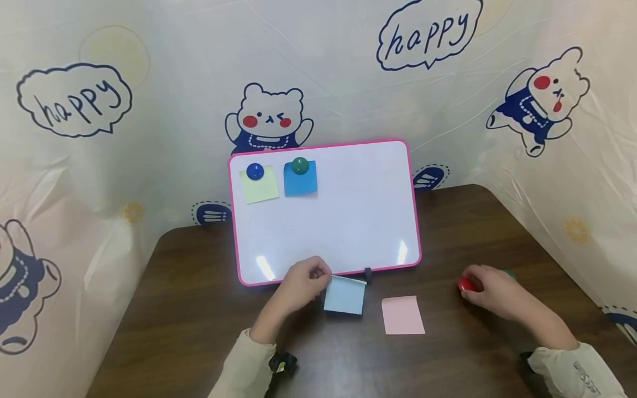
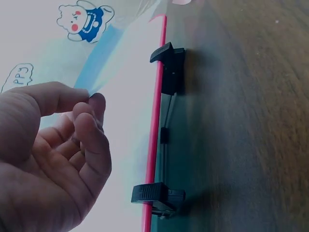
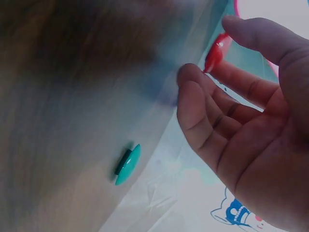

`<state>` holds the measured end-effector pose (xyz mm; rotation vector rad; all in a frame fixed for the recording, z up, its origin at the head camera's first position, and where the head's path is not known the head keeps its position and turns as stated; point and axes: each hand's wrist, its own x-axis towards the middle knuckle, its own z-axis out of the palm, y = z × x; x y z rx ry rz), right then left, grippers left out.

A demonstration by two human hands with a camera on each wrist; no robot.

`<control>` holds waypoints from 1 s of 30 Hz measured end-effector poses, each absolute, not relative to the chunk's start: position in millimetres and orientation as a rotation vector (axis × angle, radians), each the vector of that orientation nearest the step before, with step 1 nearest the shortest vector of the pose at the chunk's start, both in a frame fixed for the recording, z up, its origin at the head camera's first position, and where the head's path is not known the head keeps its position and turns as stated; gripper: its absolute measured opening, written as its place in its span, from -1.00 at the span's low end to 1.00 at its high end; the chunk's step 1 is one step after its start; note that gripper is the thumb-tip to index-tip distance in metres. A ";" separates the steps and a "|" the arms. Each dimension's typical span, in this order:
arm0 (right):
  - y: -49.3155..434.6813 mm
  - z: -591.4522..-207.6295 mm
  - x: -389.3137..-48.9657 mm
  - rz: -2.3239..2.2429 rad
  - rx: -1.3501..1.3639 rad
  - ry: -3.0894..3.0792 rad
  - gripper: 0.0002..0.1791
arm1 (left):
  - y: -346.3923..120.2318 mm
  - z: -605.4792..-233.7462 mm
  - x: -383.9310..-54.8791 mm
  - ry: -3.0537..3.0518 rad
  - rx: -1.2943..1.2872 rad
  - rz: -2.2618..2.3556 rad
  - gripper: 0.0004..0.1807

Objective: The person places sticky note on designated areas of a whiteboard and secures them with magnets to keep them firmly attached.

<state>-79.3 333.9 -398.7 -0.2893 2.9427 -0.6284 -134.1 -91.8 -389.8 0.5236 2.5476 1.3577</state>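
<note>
Between thumb and fingertips my left hand (image 1: pixel 304 281) pinches a light blue sticky note (image 1: pixel 344 296) by its upper left corner, in front of the whiteboard's (image 1: pixel 358 221) lower edge. The left wrist view shows the same note (image 2: pixel 99 58) hanging beyond the fingertips. At the right side of the table, my right hand (image 1: pixel 497 290) holds a red round magnet (image 3: pixel 218 50) between thumb and fingers. A green magnet (image 3: pixel 128 165) lies on the table past that hand, mostly hidden by it in the head view. A pink sticky note (image 1: pixel 403 315) lies between the hands.
On the board's upper left, a blue magnet (image 1: pixel 255 171) tops a pale green note (image 1: pixel 260 188) and a dark green magnet (image 1: pixel 300 165) tops a blue note (image 1: pixel 301 185). Black clips (image 2: pixel 149 193) hold the board's lower edge. A printed cloth (image 1: pixel 174 138) hangs behind the table.
</note>
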 end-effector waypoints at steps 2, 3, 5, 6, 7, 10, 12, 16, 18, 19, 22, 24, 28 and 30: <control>332.5 -398.5 -79.1 -0.635 -0.296 2.981 -0.60 | -91.3 -390.0 -136.8 2.527 0.484 1.429 -0.95; 331.6 -397.9 -79.0 -0.641 -0.294 2.997 -0.60 | -91.0 -389.9 -138.2 2.517 0.468 1.465 -0.96; 329.3 -396.7 -78.8 -0.657 -0.275 3.027 -0.58 | -90.6 -389.6 -140.6 2.500 0.433 1.532 -0.94; 328.2 -395.7 -78.8 -0.670 -0.265 3.034 -0.57 | -90.3 -389.3 -141.8 2.497 0.420 1.557 -0.93; 327.3 -394.7 -79.1 -0.682 -0.255 3.040 -0.56 | -90.1 -389.0 -143.1 2.497 0.409 1.578 -0.92; 324.6 -391.6 -80.1 -0.716 -0.226 3.053 -0.52 | -89.3 -387.9 -146.9 2.502 0.385 1.623 -0.89; 323.4 -389.7 -81.1 -0.729 -0.217 3.052 -0.49 | -88.3 -387.3 -149.1 2.514 0.374 1.646 -0.88; 320.5 -387.3 -82.8 -0.735 -0.223 3.055 -0.48 | -85.5 -386.6 -153.1 2.608 0.382 1.647 -0.87; 318.8 -386.5 -83.7 -0.735 -0.219 3.052 -0.47 | -83.5 -385.8 -155.5 2.662 0.384 1.647 -0.86; 317.8 -386.3 -84.2 -0.736 -0.213 3.048 -0.47 | -82.4 -385.2 -156.8 2.686 0.384 1.646 -0.87; 314.7 -385.3 -85.7 -0.743 -0.189 3.034 -0.45 | -78.6 -382.1 -162.2 2.720 0.377 1.669 -0.87; 312.5 -384.1 -86.5 -0.747 -0.180 3.028 -0.44 | -76.7 -379.4 -166.3 2.743 0.378 1.677 -0.87; 308.8 -380.8 -88.4 -0.755 -0.172 3.031 -0.41 | -74.0 -375.4 -175.3 2.774 0.375 1.679 -0.86; 307.2 -378.9 -89.5 -0.761 -0.171 3.036 -0.39 | -72.5 -373.5 -179.6 2.780 0.373 1.678 -0.86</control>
